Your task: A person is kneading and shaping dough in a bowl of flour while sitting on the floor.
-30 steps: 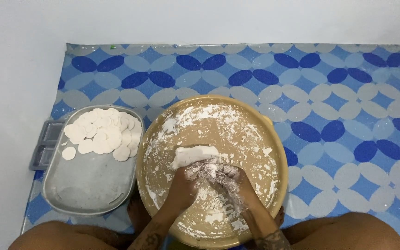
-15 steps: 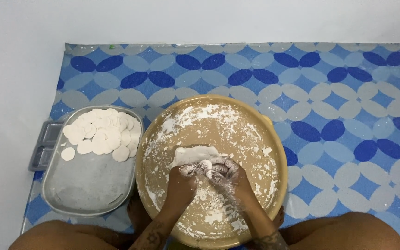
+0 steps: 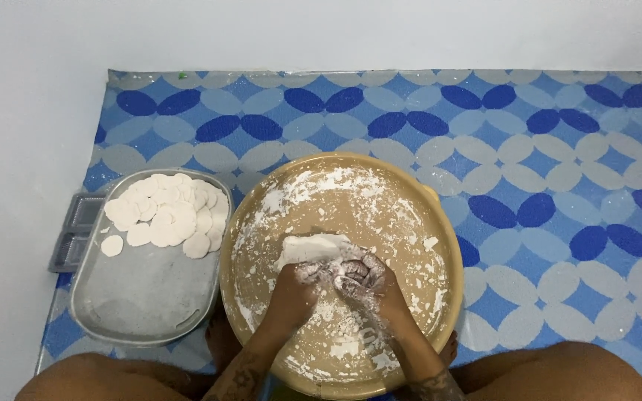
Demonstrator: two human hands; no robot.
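Head view, looking straight down.

Round tan basin (image 3: 451,297) on blue-and-white patterned mat (image 3: 544,171), inside dusted and smeared with white flour. Pale dough slab (image 3: 310,247) near basin centre, lying flat on the bottom.

Left hand (image 3: 295,286) curled down, flour-coated, fingertips touching the near edge of the dough. Right hand (image 3: 373,282) just beside it, fingers bent inward into a loose fist, also caked with flour. Both hands meeting at the dough's lower right corner; knuckles touching or nearly so. Both partly closed, pressing or pinching dough; how much is actually gripped inside the fingers, cannot tell. Forearms coming up from bottom edge, tattoo marks on both. Loose crumbs and flour clumps under the wrists.

Left of basin, touching or just beside its rim: metal tray (image 3: 143,297), oval-ish, lower half bare and floury. Pile of flat white dough discs (image 3: 169,212) stacked at its far end, one single disc (image 3: 111,246) apart at the left. Grey compartment tray (image 3: 76,230) tucked partly under the metal tray's left edge.

Bare knees at bottom corners. White floor beyond the mat.
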